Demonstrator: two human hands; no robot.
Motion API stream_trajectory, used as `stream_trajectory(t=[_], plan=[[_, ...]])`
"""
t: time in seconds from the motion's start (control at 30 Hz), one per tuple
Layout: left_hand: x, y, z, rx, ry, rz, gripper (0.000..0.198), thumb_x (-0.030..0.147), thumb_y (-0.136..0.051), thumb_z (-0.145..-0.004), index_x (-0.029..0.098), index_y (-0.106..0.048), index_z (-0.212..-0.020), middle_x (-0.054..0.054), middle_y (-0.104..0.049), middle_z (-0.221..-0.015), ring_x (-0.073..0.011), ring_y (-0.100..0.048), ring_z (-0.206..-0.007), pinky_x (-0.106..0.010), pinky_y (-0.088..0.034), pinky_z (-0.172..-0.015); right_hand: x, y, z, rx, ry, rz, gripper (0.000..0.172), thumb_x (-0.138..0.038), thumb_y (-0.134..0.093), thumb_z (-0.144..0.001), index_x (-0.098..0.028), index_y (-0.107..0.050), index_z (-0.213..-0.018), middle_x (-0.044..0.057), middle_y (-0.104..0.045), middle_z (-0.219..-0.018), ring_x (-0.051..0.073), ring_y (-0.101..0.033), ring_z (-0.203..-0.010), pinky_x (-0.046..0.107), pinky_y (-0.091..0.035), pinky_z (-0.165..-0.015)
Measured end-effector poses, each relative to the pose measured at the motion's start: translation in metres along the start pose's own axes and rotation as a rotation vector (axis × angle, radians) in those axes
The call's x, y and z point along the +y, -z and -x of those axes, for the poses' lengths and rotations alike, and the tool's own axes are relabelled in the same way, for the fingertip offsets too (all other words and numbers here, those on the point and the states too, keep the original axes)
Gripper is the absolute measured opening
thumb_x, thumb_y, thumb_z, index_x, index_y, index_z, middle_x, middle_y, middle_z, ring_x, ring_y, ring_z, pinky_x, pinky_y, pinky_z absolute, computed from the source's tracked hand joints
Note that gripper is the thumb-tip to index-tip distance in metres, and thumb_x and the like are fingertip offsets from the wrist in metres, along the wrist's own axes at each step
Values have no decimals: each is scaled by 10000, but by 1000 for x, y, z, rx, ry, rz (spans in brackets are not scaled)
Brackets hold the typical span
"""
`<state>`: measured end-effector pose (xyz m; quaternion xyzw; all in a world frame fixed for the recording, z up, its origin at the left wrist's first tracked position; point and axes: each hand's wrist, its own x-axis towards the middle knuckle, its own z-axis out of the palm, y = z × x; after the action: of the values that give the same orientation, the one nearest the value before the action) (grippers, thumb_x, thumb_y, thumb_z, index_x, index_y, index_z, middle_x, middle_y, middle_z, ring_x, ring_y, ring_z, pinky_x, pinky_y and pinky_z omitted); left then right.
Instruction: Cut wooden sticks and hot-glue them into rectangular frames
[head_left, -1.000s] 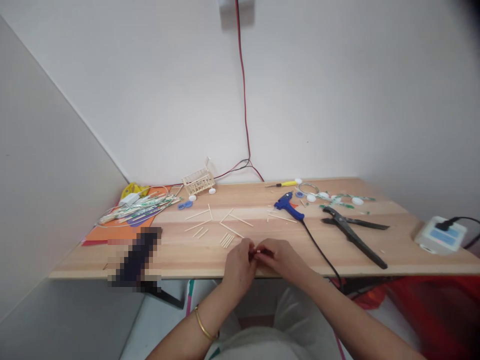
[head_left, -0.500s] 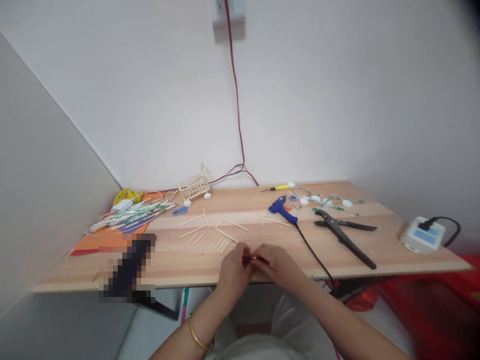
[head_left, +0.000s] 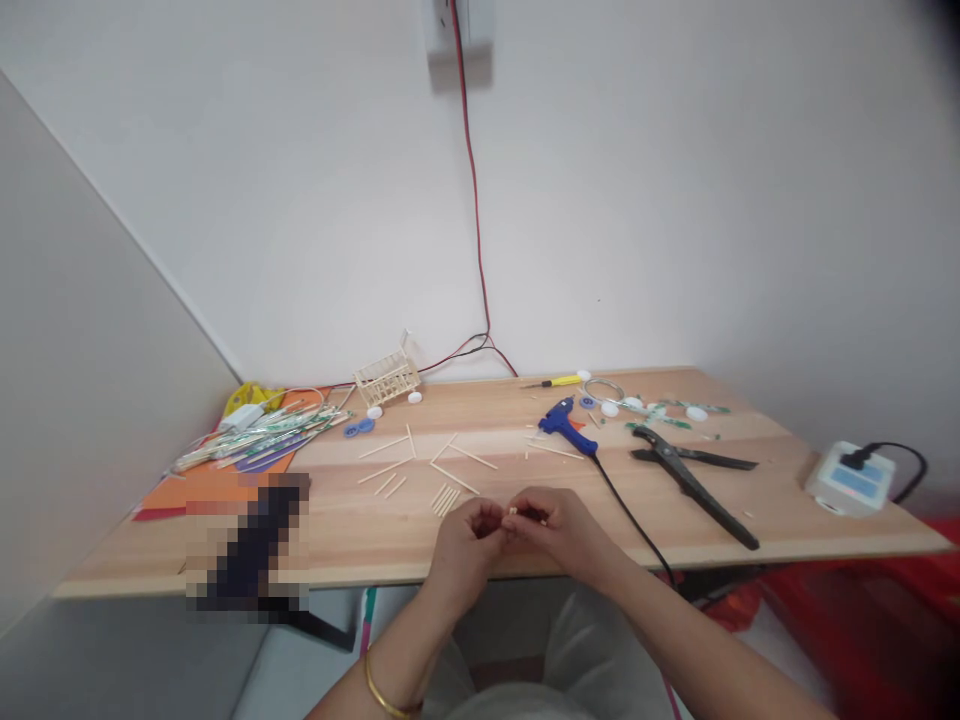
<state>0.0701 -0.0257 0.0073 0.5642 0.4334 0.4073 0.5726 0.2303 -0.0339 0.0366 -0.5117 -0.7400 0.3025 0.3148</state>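
Wood worktop (head_left: 360, 550) against the wall (head_left: 360, 200) has big black pliers (head_left: 697, 488) on the R side, then L hand (head_left: 461, 555) & R hand (head_left: 566, 532) meeting at the fingertips nr its front edge. Next by size: stick-built cart (head_left: 388, 378) at back L, blue glue gun (head_left: 568, 425) R of centre w/ black cord (head_left: 624, 498) running to the front edge, & loose sticks (head_left: 445, 500) lying just beyond L hand. Smallest: pale wood bit (head_left: 514, 512) btwn the hands; R grip pinches it btwn thumb & finger, L grip's curled right by it, can't tell if grasping.
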Motion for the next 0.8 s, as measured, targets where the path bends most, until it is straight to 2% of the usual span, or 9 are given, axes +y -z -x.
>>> stream_trajectory(t=[0.1,0.17,0.23,0.33,0.4,0.47,0.53,0.67,0.8], plan=[[5,2,0,13,15,63,203,290,-687,-651,129,-643,-766,-7,-600,-682,-106,-506,-630,-205,-360,-581,15,18,-16,-52,18,127,174,-326,-568,-810,-177,-640,-863,4,-653,-738,130,-575,-676,204,-396,-599],[8,4,1,53,40,100,199,282,-699,-638,126,-660,-755,-10,-605,-696,-107,-501,-650,-205,-358,-596,33,33,-30,46,-62,423,216,-336,-504,-854,-168,-627,-912,33,-656,-794,140,-576,-710,216,-391,-623],[11,6,2,107,76,145,200,285,-716,-618,127,-663,-728,-5,-602,-687,-102,-492,-645,-202,-352,-596,51,43,-42,85,-153,673,218,-281,-459,-875,-140,-623,-853,78,-645,-802,162,-576,-725,238,-372,-622],[16,10,2,154,107,216,220,296,-746,-576,130,-655,-688,10,-582,-644,-88,-474,-609,-193,-337,-575,67,48,-53,73,-192,781,223,-219,-445,-873,-100,-621,-806,148,-623,-853,181,-571,-719,262,-350,-606],[22,13,1,174,113,235,239,301,-762,-550,128,-646,-668,11,-576,-633,-81,-470,-598,-189,-333,-568,68,48,-54,52,-168,815,229,-206,-435,-879,-94,-621,-807,166,-608,-888,190,-564,-752,275,-348,-633],[27,17,-1,187,131,211,257,310,-769,-537,123,-642,-658,13,-568,-618,-72,-460,-573,-185,-321,-548,60,49,-51,36,-113,832,203,-198,-438,-881,-113,-619,-847,157,-601,-941,208,-545,-849,289,-341,-697],[32,20,-4,157,160,169,263,320,-766,-540,118,-642,-655,14,-562,-597,-66,-451,-548,-184,-310,-529,44,52,-46,-20,25,831,179,-178,-434,-886,-148,-610,-899,122,-602,-962,205,-517,-905,300,-320,-754],[37,22,-10,-28,203,178,272,351,-743,-579,111,-627,-634,-3,-576,-601,-77,-485,-560,-191,-323,-532,-1,64,-34,-187,455,791,202,-179,-415,-905,-194,-613,-865,69,-601,-851,167,-490,-820,314,-280,-781],[39,15,-10,-207,266,266,276,351,-735,-615,110,-605,-652,-19,-593,-633,-82,-514,-576,-190,-329,-529,-36,72,-31,-239,608,771,235,-251,-411,-925,-191,-617,-827,52,-598,-801,164,-474,-792,320,-269,-745]])
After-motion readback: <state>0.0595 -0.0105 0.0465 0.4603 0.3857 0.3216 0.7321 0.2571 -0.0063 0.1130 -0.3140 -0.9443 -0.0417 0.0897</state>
